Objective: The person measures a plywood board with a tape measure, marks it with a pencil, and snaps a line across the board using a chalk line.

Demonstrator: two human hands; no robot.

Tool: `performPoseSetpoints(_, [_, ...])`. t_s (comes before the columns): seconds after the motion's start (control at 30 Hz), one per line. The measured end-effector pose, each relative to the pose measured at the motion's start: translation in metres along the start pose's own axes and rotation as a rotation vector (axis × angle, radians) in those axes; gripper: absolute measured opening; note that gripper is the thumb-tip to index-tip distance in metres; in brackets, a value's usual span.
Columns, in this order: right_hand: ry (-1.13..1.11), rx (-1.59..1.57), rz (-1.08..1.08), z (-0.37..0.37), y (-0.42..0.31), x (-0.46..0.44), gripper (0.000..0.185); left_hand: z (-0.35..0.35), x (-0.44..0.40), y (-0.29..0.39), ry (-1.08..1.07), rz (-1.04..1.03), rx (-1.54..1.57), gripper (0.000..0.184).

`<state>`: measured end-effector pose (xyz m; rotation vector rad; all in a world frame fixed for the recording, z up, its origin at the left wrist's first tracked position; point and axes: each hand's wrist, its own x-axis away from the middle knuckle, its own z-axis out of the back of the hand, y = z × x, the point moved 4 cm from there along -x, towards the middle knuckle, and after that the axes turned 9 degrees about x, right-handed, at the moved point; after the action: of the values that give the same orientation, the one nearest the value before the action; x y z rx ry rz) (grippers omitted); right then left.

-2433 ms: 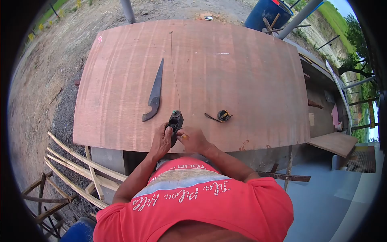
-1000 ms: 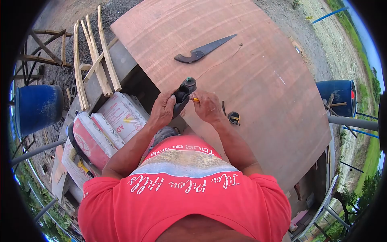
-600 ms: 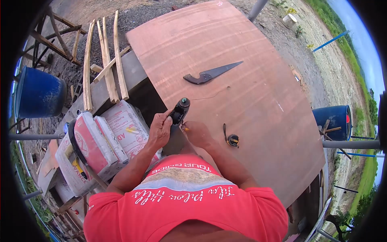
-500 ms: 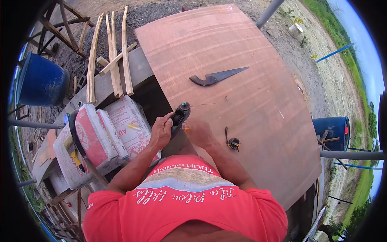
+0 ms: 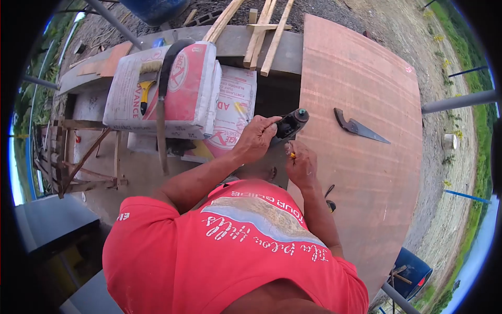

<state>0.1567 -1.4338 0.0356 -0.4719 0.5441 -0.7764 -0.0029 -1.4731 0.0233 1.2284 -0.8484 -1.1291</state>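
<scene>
My left hand (image 5: 256, 138) is closed around a black chalk line reel (image 5: 291, 124) with a greenish tip, held over the near-left edge of the plywood sheet (image 5: 361, 172). Just below the reel, my right hand (image 5: 302, 165) is closed, with a bit of a small yellow piece (image 5: 293, 155) showing between the fingers; its kind I cannot make out. A handsaw (image 5: 361, 129) with a dark handle lies flat on the sheet beyond my hands. Partly hidden by my right forearm is a tape measure (image 5: 331, 205).
Cement bags (image 5: 204, 68) are stacked on the left, bearing a yellow-handled brush (image 5: 146, 94) and a curved dark tool (image 5: 171, 65) with a long wooden handle. Wooden strips (image 5: 269, 39) lie at the back. A blue barrel (image 5: 410, 269) stands at right.
My view has turned left, so the sheet and saw appear rotated, and more of the cement bags shows. The thin line running from the reel across the sheet no longer shows.
</scene>
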Motion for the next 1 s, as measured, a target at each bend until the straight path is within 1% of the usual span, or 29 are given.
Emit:
performPoseSetpoints(0.03, [0.010,-0.006,-0.036,-0.003,0.001,-0.002,0.009,0.007,0.006,0.001,0.008,-0.029,-0.027,0.032])
performPoseSetpoints(0.1, [0.055,0.004,-0.112,-0.006,0.006,-0.013,0.008,0.024,0.022,0.012,0.046,0.016,0.004,0.032])
performPoseSetpoints(0.13, [-0.028,0.010,-0.088,-0.017,-0.003,-0.012,0.008,0.033,0.029,0.017,0.058,0.035,0.021,0.032])
performPoseSetpoints(0.17, [-0.111,0.020,-0.065,-0.028,-0.013,-0.006,0.008,0.044,0.031,0.016,0.096,-0.054,-0.027,0.032])
performPoseSetpoints(0.2, [-0.193,0.032,-0.042,-0.037,-0.025,-0.003,0.008,0.053,0.033,0.011,0.122,-0.030,-0.021,0.032])
performPoseSetpoints(0.23, [-0.172,0.006,0.067,-0.041,-0.042,-0.002,0.008,0.061,0.036,0.007,0.145,-0.003,-0.014,0.032])
performPoseSetpoints(0.27, [-0.113,0.011,0.082,-0.040,-0.052,-0.006,0.008,0.069,0.042,0.002,0.166,0.025,-0.008,0.032])
performPoseSetpoints(0.3, [-0.052,0.017,0.096,-0.039,-0.061,-0.014,0.007,0.076,0.050,0.000,0.155,0.014,-0.084,0.031])
performPoseSetpoints(0.33, [0.013,0.024,0.112,-0.038,-0.067,-0.022,0.007,0.083,0.058,0.000,0.176,0.021,-0.053,0.031])
performPoseSetpoints(0.37, [-0.025,-0.004,0.040,-0.040,-0.068,-0.028,0.006,0.089,0.067,0.002,0.194,0.023,-0.023,0.031])
performPoseSetpoints(0.4, [-0.081,-0.004,0.075,-0.050,-0.073,-0.027,0.006,0.097,0.073,0.005,0.210,0.024,0.008,0.031])
performPoseSetpoints(0.47, [-0.198,0.006,0.137,-0.073,-0.081,-0.018,0.008,0.116,0.073,0.003,0.279,-0.071,-0.019,0.030])
performPoseSetpoints(0.5, [-0.248,-0.065,0.184,-0.075,-0.098,-0.014,0.009,0.122,0.074,0.001,0.309,-0.113,-0.028,0.030])
performPoseSetpoints(0.6, [-0.059,0.006,0.276,-0.071,-0.117,-0.028,0.011,0.129,0.088,-0.013,0.324,-0.013,-0.057,0.030])
performPoseSetpoints(0.63, [-0.091,-0.024,0.118,-0.070,-0.113,-0.035,0.011,0.129,0.096,-0.013,0.331,-0.036,0.001,0.029])
performPoseSetpoints(0.73, [-0.238,0.050,0.073,-0.095,-0.101,-0.023,0.010,0.141,0.105,-0.006,0.316,-0.024,-0.033,0.030])
performPoseSetpoints(0.77, [-0.250,0.015,0.071,-0.100,-0.101,-0.017,0.011,0.143,0.106,-0.014,0.324,0.056,0.059,0.030])
performPoseSetpoints(0.87, [-0.363,0.043,0.063,-0.108,-0.099,-0.021,0.017,0.154,0.112,-0.033,0.349,0.115,0.068,0.029])
performPoseSetpoints(0.9, [-0.273,-0.018,0.050,-0.107,-0.100,-0.021,0.024,0.170,0.112,-0.038,0.415,0.097,0.103,0.029])
performPoseSetpoints(0.97, [-0.248,-0.079,-0.037,-0.103,-0.096,-0.018,0.029,0.212,0.110,-0.050,0.556,0.058,0.168,0.029])
performPoseSetpoints(1.0, [-0.234,-0.102,-0.090,-0.098,-0.089,-0.013,0.031,0.242,0.106,-0.058,0.647,0.032,0.270,0.029])
